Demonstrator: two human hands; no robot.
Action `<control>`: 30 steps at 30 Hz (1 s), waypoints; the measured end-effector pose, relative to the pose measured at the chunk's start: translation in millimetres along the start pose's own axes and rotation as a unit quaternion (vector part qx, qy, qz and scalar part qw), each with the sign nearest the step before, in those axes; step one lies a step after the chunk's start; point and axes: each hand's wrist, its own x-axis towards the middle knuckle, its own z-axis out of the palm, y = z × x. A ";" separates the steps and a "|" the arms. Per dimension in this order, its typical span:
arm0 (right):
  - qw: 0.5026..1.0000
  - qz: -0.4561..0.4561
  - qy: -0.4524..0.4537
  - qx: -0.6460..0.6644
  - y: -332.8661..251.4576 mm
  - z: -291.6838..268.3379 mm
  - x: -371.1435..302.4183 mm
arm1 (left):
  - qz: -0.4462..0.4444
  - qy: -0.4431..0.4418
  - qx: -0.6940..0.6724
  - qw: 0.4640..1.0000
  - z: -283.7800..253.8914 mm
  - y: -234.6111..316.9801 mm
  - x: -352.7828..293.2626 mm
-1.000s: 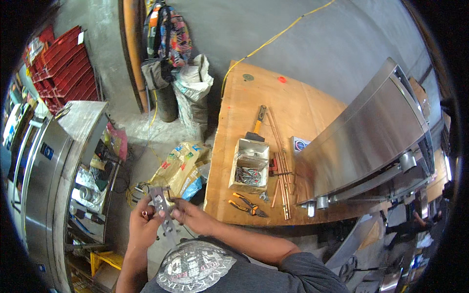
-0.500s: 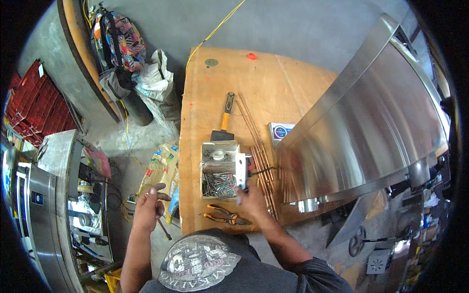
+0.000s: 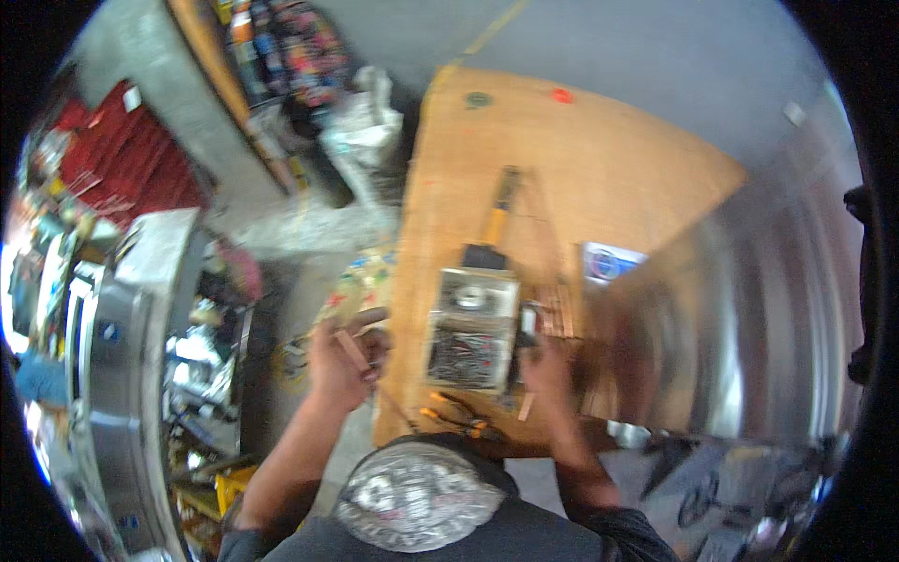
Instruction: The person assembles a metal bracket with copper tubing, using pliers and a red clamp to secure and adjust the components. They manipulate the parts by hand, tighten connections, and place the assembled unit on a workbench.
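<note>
My left hand [image 3: 348,365] is raised beside the table's left edge, its fingers curled round a thin copper-coloured rod [image 3: 395,409] that slants down toward the table. Motion blur hides its full shape. My right hand [image 3: 547,367] is low over the table, right of an open box [image 3: 513,351] of screws. Its fingertips reach a small dark and white piece [image 3: 529,323], but blur hides whether they grip it. Orange-handled pliers [image 3: 464,417] lie in front of the box. Behind it is a hammer [image 3: 498,225] with a yellow and black handle.
Copper rods [image 3: 560,309] lie right of the box on the wooden table [image 3: 487,140]. A large curved sheet-metal piece [image 3: 730,328] takes up the right side, beside a white and blue package [image 3: 613,262]. Red crates [image 3: 126,159] and a metal cabinet [image 3: 122,375] stand left.
The view has swung left, so the scene sits farther right and is blurred. The white metal strip upright in my right hand no longer shows that way; that hand is lower, beside the box.
</note>
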 end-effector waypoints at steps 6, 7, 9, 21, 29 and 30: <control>0.971 -0.106 -0.113 0.185 -74.3 -27.1 -9.8 | -0.014 -0.090 -0.048 0.995 33.4 12.1 -12.1; 0.964 -0.155 -0.151 0.156 -96.7 -34.1 -17.6 | -0.017 -0.091 -0.045 0.995 36.1 12.7 -13.3; 0.930 -0.206 -0.245 0.183 -125.3 -30.2 -31.7 | -0.016 -0.099 -0.061 0.993 39.2 11.9 -13.7; 0.867 -0.133 -0.352 0.328 -141.1 -16.5 -61.0 | 0.118 -0.035 -0.097 0.988 20.9 5.6 -8.5; 0.874 -0.161 -0.306 0.340 -140.2 -21.8 -62.7 | 0.149 -0.039 -0.055 0.987 18.7 -0.9 -7.7; 0.875 -0.156 -0.309 0.338 -140.4 -23.4 -62.8 | 0.161 -0.034 -0.035 0.986 18.5 -2.2 -9.4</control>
